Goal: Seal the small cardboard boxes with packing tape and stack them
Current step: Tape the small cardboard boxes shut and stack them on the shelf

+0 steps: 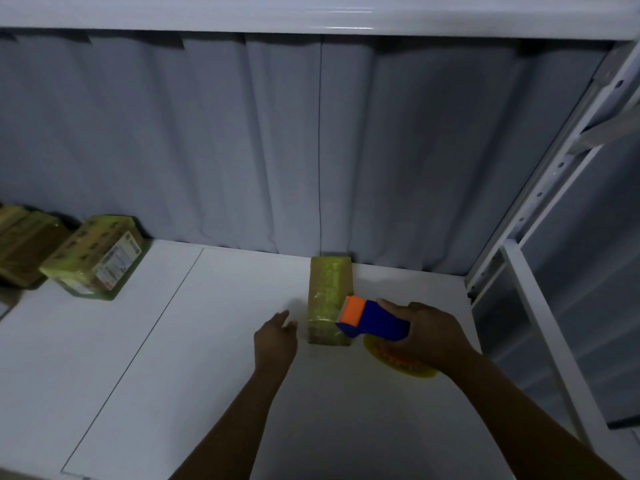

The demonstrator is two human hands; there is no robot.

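Bare forearms (242,417) enter from the lower edge and reach forward over a white bench (194,341). We see the left hand (275,341) held palm down just left of a small cardboard box (329,292), its fingers relaxed and slightly spread. Its grip is apart and holds nothing. We cannot tell whether the fingertips touch the bench, since they are blurred. The right hand (429,336) lies just right of the box, wrist turned inward, its grip clamped round the blue body of a tape dispenser (372,322). The dispenser is smooth plastic with an orange head, and that head meets the near right corner of the box top. Under the right palm we make out a yellow tape roll (398,367), translucent and round-edged, close to the bench.

The box is an oblong block lying lengthwise away from us, its far end at the foot of a grey pleated curtain (242,140). Glossy yellowish tape covers its brown top and near face. At far left, well apart from it, we note a labelled box (93,258) wrapped in the same tape. Beside that are darker boxes (24,244), partly cut off at the edge of view. White perforated metal uprights (540,192) stand at right.
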